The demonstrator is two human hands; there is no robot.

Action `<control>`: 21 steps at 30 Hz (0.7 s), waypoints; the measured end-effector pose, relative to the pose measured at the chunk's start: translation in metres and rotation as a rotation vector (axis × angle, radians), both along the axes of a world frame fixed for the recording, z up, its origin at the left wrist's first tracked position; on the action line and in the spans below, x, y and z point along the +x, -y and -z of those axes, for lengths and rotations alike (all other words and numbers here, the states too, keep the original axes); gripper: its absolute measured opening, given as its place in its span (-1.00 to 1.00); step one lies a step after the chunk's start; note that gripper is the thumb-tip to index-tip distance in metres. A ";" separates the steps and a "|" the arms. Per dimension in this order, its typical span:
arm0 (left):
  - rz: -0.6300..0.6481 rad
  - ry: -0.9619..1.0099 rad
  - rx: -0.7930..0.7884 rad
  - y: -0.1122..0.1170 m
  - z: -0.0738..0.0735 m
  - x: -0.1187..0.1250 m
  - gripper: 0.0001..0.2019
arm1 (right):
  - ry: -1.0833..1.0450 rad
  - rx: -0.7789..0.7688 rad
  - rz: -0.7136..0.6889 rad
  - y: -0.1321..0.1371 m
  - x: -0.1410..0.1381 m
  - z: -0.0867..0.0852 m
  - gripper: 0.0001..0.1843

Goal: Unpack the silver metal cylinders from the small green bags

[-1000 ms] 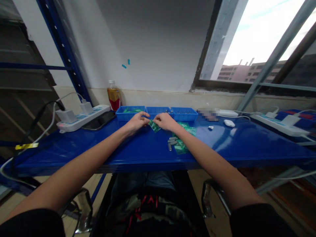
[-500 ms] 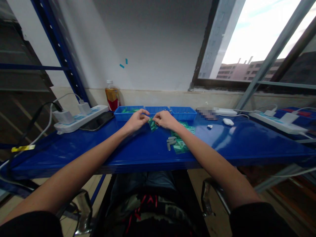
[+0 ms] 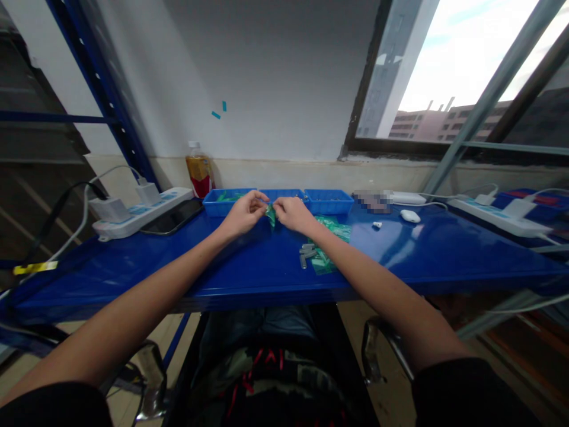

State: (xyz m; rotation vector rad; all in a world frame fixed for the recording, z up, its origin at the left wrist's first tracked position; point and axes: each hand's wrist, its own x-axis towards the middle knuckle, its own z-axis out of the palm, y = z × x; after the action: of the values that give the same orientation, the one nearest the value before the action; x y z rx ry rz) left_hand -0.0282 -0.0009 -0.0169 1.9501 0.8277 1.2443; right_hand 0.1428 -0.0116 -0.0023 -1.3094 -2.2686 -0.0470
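A small green plastic bag (image 3: 271, 216) hangs between my two hands, just in front of the blue bins. My left hand (image 3: 244, 213) pinches its left edge with curled fingers. From the other side my right hand (image 3: 291, 213) is closed on the bag's upper right part. Under my right forearm lies a pile of green plastic bags (image 3: 331, 228), partly covered by the arm. Several small grey cylindrical pieces (image 3: 304, 255) rest beside that pile. What the held bag contains is too small to make out.
Three blue bins stand in a row by the wall: the left bin (image 3: 217, 207) holds green bags, the middle bin (image 3: 280, 194) and right bin (image 3: 329, 204) small parts. A drink bottle (image 3: 199, 172), phone (image 3: 173, 218), power strip (image 3: 133, 216) and white earbud case (image 3: 409, 216) lie around the table (image 3: 249, 267).
The green bag now hangs narrower and more upright between my hands. My fingers have shifted slightly on it. The whole view has moved a little.
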 end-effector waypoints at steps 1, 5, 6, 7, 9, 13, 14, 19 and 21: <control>0.007 -0.006 0.005 0.000 -0.001 -0.001 -0.78 | -0.046 -0.016 -0.029 -0.002 0.001 0.001 -0.71; 0.077 -0.058 0.051 0.000 0.000 -0.004 -0.76 | -0.144 -0.074 -0.128 -0.006 0.005 0.004 -0.76; 0.093 -0.080 0.078 -0.001 0.001 -0.005 -0.76 | -0.134 -0.073 -0.137 -0.006 0.005 0.005 -0.76; 0.105 -0.105 0.106 -0.002 0.002 -0.006 -0.75 | -0.114 -0.063 -0.140 -0.005 0.004 0.005 -0.77; 0.119 -0.154 0.151 -0.003 0.004 -0.007 -0.74 | -0.070 -0.030 -0.133 -0.002 0.003 0.005 -0.78; 0.136 -0.186 0.190 -0.004 0.004 -0.009 -0.74 | -0.043 -0.014 -0.134 0.004 0.000 0.004 -0.79; 0.142 -0.179 0.195 -0.003 0.004 -0.010 -0.75 | -0.043 -0.014 -0.139 0.005 -0.001 0.004 -0.79; 0.193 -0.134 0.185 -0.002 0.001 -0.011 -0.78 | -0.073 -0.002 -0.166 0.007 -0.001 0.003 -0.80; 0.214 -0.123 0.183 -0.001 0.000 -0.011 -0.78 | -0.115 -0.028 -0.194 0.006 0.000 0.003 -0.80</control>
State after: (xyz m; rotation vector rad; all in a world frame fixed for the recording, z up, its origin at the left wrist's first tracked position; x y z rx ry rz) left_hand -0.0391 0.0003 -0.0170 2.2159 0.5615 1.1144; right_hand 0.1427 -0.0181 -0.0057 -1.0708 -2.2930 0.1245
